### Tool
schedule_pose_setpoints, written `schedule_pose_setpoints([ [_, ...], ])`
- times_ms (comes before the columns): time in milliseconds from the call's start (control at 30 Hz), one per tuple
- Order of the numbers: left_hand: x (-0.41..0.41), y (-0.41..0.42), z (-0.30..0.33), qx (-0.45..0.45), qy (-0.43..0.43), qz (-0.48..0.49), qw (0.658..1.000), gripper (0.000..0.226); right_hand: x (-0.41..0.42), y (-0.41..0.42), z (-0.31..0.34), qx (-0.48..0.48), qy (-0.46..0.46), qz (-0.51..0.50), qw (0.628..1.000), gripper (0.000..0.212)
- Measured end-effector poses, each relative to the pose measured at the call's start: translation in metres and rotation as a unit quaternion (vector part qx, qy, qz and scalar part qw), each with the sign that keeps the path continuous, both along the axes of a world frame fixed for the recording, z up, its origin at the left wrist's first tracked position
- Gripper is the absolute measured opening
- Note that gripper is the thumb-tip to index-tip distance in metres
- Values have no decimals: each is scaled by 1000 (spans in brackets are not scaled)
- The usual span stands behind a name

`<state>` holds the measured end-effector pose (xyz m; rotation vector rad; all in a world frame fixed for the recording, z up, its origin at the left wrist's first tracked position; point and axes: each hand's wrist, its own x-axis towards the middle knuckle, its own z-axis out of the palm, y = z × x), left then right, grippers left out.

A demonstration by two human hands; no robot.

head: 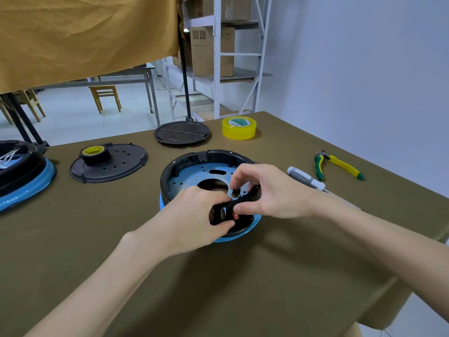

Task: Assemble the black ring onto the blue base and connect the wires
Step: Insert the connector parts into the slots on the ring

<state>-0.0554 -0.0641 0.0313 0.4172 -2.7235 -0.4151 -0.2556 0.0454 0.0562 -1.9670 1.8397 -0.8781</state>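
The blue base point(192, 176) sits in the middle of the table with the black ring point(170, 171) standing around its rim. At its near edge both hands hold a small black plastic part point(224, 207). My left hand point(194, 215) grips the part's lower end from the left. My right hand point(264, 190) pinches its upper end between thumb and fingers. A small red spot shows under the part. No wires show on this base.
A second blue and black assembly point(26, 176) with white wires sits at the left edge. Two black round covers point(121, 166) point(182, 132) lie behind, one bearing a black tape roll point(95, 154). Yellow tape point(239, 127), a screwdriver point(306, 178) and pliers point(337, 164) lie to the right.
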Motion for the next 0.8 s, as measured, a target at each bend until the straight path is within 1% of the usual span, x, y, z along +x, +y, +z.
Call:
schedule_pose_setpoints([
  [100, 1, 1, 1, 6, 4, -6, 1000, 21, 1, 0, 2, 4, 3, -2, 1000, 32],
  [233, 2, 2, 2, 5, 4, -4, 1000, 23, 1, 2, 1, 4, -2, 9, 1000, 22],
  [267, 2, 2, 2, 6, 3, -3, 1000, 24, -1, 2, 2, 10, -18, 13, 1000, 19],
  [333, 2, 1, 2, 11, -1, -1, 1000, 31, -7, 3, 3, 19, -92, 10, 996, 9],
  [400, 2, 0, 2, 13, 2, 4, 1000, 39, -11, 2, 1, 9, -150, -8, 989, 12],
  [433, 2, -1, 1, 12, 4, 6, 1000, 41, -11, 1, -2, -2, -152, -16, 988, 13],
  [533, 1, -3, 0, 17, 5, 8, 1000, 37, -6, -1, -11, -20, -134, -17, 991, 12],
  [667, 0, -1, 0, 24, 6, 8, 1000, 26, -9, -1, -12, -18, -148, -23, 989, 11],
  [800, 0, 1, 1, 33, 16, 13, 999, 23, -8, 0, -12, -21, -150, -17, 988, 13],
])
